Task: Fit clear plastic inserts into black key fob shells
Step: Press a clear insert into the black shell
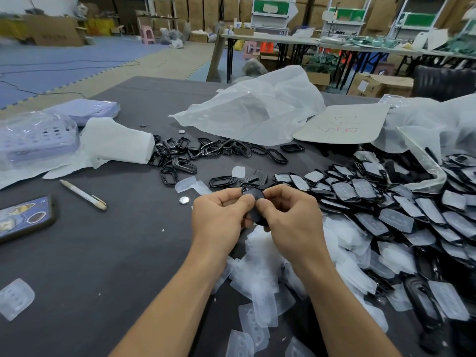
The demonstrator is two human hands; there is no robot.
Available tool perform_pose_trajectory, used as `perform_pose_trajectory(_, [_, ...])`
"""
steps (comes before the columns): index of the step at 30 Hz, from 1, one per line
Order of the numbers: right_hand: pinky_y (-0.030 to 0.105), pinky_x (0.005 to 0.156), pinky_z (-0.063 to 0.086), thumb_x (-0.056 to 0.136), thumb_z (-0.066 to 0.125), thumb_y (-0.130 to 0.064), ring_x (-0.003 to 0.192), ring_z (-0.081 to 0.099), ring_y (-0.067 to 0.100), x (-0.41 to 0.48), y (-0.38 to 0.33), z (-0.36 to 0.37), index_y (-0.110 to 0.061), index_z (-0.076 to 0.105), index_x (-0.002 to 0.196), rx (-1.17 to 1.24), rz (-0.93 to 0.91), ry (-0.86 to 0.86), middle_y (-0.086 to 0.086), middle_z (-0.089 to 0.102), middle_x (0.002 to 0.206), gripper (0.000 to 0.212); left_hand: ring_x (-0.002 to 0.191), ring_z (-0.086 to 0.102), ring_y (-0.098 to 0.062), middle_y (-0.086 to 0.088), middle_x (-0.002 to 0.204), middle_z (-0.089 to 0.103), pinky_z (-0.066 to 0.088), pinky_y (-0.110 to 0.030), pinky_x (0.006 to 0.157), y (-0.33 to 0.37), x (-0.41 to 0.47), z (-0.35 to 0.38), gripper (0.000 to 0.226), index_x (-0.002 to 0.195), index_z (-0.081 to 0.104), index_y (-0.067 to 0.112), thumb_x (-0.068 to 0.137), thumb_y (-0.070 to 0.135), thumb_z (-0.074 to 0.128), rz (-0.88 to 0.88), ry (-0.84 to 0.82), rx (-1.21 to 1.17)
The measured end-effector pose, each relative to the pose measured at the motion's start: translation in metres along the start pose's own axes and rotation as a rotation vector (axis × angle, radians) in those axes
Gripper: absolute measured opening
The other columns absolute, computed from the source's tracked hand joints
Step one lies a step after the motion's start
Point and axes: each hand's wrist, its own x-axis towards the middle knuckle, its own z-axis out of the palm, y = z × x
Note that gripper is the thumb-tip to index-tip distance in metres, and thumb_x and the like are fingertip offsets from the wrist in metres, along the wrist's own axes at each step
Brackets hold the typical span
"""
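Pinches a black key fob shell [253,200] with left hand [221,215] and right hand [291,215], over the desk [116,253] and a pile of clear plastic inserts [260,279]; seems light, hard and slippery, so best held by its edges.

Bright, soft, even light from above. The left hand [221,215] and right hand [292,215] throw only faint shadows on the dark table [103,253]; the black key fob shell [253,196] they pinch shows little surface detail. Pale glare on the plastic bag [257,112]. Far shelves [270,14] and left edge smear; lines bow outward at the edges
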Motion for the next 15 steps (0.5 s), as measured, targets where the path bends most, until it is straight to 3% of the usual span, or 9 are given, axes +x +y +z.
perform_pose_trajectory(4, [0.024,0.057,0.051,0.087,0.074,-0.003,0.057,0.067,0.008,0.0018,0.0015,-0.001,-0.018,0.073,0.079,0.05,0.005,-0.012,-0.002,0.074,0.066,0.017,0.052,0.056,-0.011,-0.006,0.067,0.074,0.053,-0.02,0.052,0.0,0.0008,-0.0009,0.029,0.081,0.083,0.031,0.087,0.004,0.075,0.019,-0.009,0.008])
perform_pose_trajectory(9, [0.014,0.051,0.048,0.086,0.073,0.004,0.052,0.065,0.005,0.0021,0.0005,-0.0011,-0.017,0.075,0.076,0.108,-0.001,-0.052,-0.003,0.073,0.062,0.024,0.05,0.058,-0.015,-0.012,0.065,0.073,0.054,-0.025,0.053,0.0004,0.0044,-0.0038,0.016,0.079,0.084,0.02,0.082,0.006,0.077,0.008,0.029,0.041])
perform_pose_trajectory(15, [0.024,0.05,0.047,0.086,0.07,0.003,0.051,0.057,0.015,0.0031,0.0,-0.0009,-0.015,0.076,0.077,0.163,0.041,-0.1,0.004,0.071,0.064,0.022,0.046,0.058,-0.014,-0.006,0.06,0.072,0.052,-0.021,0.049,-0.0008,0.0053,-0.0016,0.017,0.074,0.082,0.012,0.081,-0.002,0.074,-0.004,0.108,-0.04])
